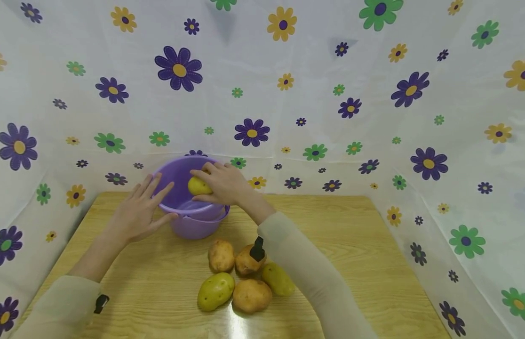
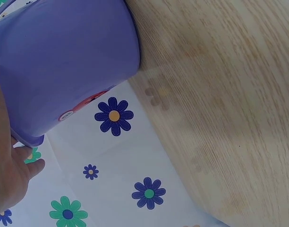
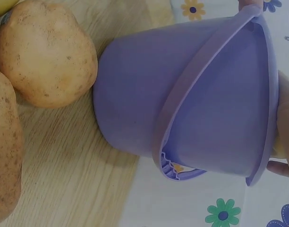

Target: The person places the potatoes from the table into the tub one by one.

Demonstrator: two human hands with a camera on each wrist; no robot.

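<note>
A purple bucket (image 1: 194,228) stands upright on the table, its handle hanging down the front. My right hand (image 1: 228,184) grips a yellow-green potato (image 1: 198,186) over the bucket's mouth, fingers and thumb around its sides. In the right wrist view the bucket's wall (image 3: 135,90) hides most of that potato. My left hand (image 1: 137,212), fingers spread and fairly straight, rests at the left side of the bucket's rim; its fingertips show by the rim in the left wrist view. In front of the bucket lie several potatoes, among them a brown one (image 1: 221,256) and a green one (image 1: 216,292).
Another brown potato (image 1: 251,295) and a green potato (image 1: 278,278) lie close together below my right forearm. The wooden table (image 1: 351,235) is enclosed by a white flowered cloth (image 1: 313,56) at the back and both sides.
</note>
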